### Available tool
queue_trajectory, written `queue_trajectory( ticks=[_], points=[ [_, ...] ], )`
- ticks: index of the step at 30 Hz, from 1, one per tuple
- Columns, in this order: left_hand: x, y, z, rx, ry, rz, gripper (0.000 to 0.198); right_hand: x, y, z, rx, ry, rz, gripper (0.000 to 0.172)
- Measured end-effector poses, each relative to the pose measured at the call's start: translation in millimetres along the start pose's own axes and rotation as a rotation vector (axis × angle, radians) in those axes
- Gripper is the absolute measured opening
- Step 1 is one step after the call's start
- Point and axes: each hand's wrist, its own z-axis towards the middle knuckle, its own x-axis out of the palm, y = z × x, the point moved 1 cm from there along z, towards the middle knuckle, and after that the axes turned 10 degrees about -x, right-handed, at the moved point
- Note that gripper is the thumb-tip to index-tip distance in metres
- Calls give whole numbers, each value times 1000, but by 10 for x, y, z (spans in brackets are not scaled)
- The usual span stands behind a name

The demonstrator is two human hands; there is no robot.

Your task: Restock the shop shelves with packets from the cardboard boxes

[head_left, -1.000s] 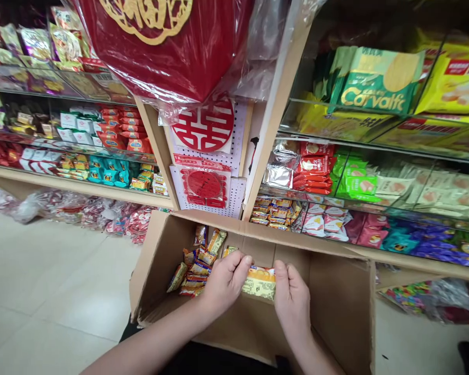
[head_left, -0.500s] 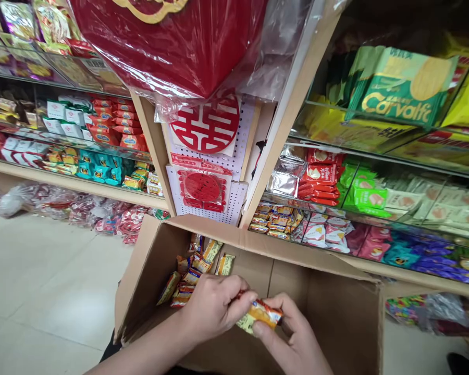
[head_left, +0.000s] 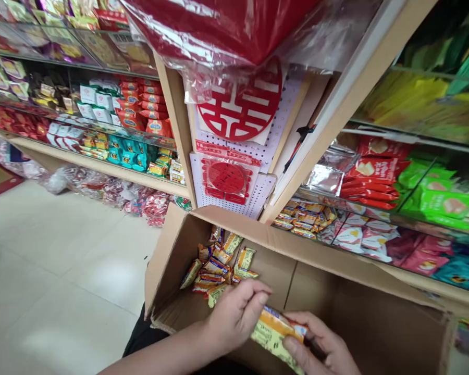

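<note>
A small yellow-and-orange wrapped snack packet (head_left: 276,333) is held over the open cardboard box (head_left: 312,284). My left hand (head_left: 236,315) is closed, its thumb and forefinger pinched at the packet's upper left end. On the other side, my right hand (head_left: 322,346) grips the right part of the packet between thumb and fingers. Several similar snack packets (head_left: 217,265) lie loose in the left end of the box, some of them behind my left hand.
Shelves of wrapped snacks (head_left: 128,153) stand to the left, with more snack packets (head_left: 371,179) on the right. Red paper decorations (head_left: 229,177) hang on a pegboard between them. Plastic bags of goods (head_left: 101,187) lie on the tiled floor (head_left: 74,260) under the left shelves.
The view has swung left, so the box and shelves appear farther right. The held packet shows more of its pale yellow side. Both hands stay on it.
</note>
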Motion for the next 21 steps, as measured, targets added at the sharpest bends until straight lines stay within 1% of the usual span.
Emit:
queue_trajectory(
  ticks=[2,4,6,8,10,12,14,15,16,18,20,21],
  points=[
    [20,12,41,-91,-48,-136,23,18,3,26,27,-25,40,32],
    [31,-5,115,-144,-75,-259,25,21,21,57,40,-88,92,33],
    [25,-36,185,-158,-79,-317,26,17,35,70,30,-113,124,33],
    [-8,-70,222,-149,-72,-297,26,7,41,56,-12,-110,84,31],
    [-57,-103,226,-170,-17,-241,28,-11,45,24,-105,-153,-52,28],
    [-99,-141,207,-222,110,-250,32,-27,64,-5,-279,-242,-247,28],
    [-117,-186,182,-268,264,-334,38,-34,96,-16,-482,-305,-414,35],
    [-117,-211,172,-271,317,-370,38,-36,111,-12,-556,-312,-461,39],
    [-113,-233,165,-268,344,-388,37,-38,124,-5,-608,-307,-477,41],
    [-95,-269,162,-251,346,-389,34,-48,135,15,-631,-266,-435,39],
    [-76,-295,169,-234,320,-389,34,-59,123,29,-573,-233,-345,29],
    [-68,-306,174,-226,310,-392,34,-61,108,33,-513,-234,-291,24]
  ],
)
